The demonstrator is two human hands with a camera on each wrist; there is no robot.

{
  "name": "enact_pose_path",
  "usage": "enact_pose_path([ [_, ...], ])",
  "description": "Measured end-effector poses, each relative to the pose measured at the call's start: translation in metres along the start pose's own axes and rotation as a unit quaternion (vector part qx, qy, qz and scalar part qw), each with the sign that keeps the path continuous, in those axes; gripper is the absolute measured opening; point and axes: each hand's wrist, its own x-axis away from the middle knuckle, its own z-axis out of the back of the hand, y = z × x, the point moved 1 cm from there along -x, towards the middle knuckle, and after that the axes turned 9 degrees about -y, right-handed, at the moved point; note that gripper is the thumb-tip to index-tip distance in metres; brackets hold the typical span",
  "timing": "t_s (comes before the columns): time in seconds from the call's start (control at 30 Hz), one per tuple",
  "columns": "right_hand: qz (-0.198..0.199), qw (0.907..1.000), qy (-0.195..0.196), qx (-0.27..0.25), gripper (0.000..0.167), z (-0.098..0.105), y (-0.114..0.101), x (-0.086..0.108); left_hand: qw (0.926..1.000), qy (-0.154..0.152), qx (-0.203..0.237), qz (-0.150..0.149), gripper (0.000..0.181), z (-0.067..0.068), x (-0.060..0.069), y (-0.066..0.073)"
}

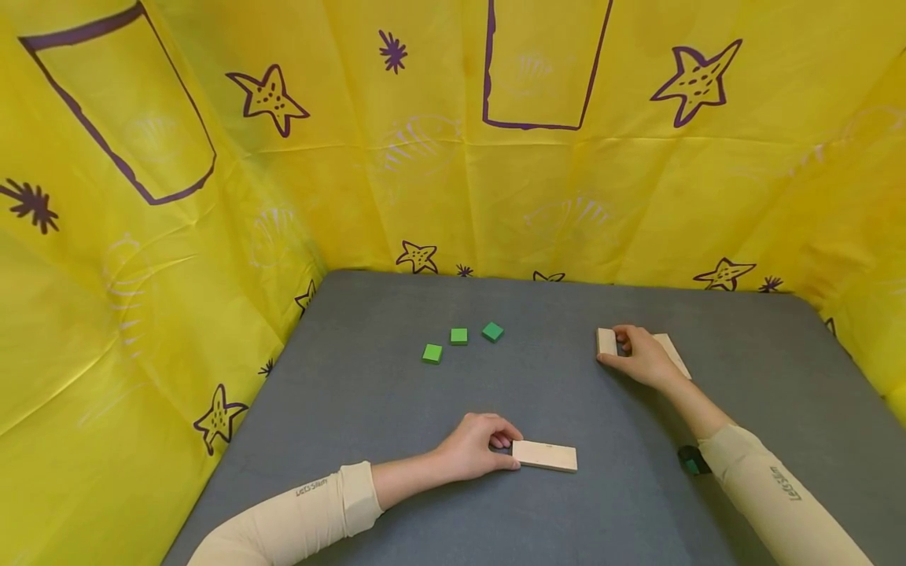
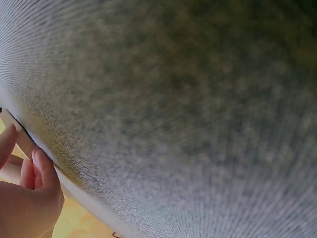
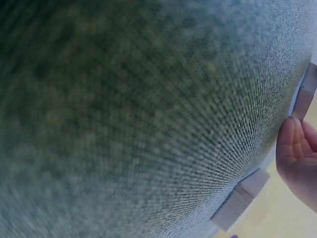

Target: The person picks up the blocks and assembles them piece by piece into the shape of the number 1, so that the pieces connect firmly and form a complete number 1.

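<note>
1. Pinch evenly with your left hand (image 1: 476, 448); holding the wooden plank (image 1: 548, 457) by one end probably lets it swivel, so turn it slowly
2. Match that light, level pressure with your right hand (image 1: 642, 355), its thumb and fingers gripping the wooden block (image 1: 605, 343)
3. The plank extends right from your left fingertips
4. The block sits at your right hand's left side; another wooden piece (image 1: 672, 355) lies partly hidden to its right

The person's left arm (image 1: 405, 475) reaches inward, the left hand (image 1: 476, 446) pinching with bent fingers (image 1: 505, 427) and thumb (image 1: 504, 462). The right arm (image 1: 699, 407) stretches farther forward, angled leftward, the right hand (image 1: 642, 358) likewise pinching, well apart from the left.
</note>
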Motion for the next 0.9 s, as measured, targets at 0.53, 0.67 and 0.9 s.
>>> enact_pose_path([
  [0.53,0.023,0.9994,-0.025,-0.011,0.065,0.009,0.002,0.005,0.9999,0.006,0.002,-0.010,0.028,-0.002,0.001,-0.002],
  [0.67,0.035,0.9984,-0.036,-0.025,0.062,0.013,0.005,0.006,0.9999,0.007,0.003,-0.014,0.028,-0.002,0.001,-0.002],
  [0.9,0.040,0.9978,-0.046,-0.027,0.062,0.016,0.010,0.005,0.9998,0.009,0.001,-0.018,0.029,-0.002,0.001,-0.003],
])
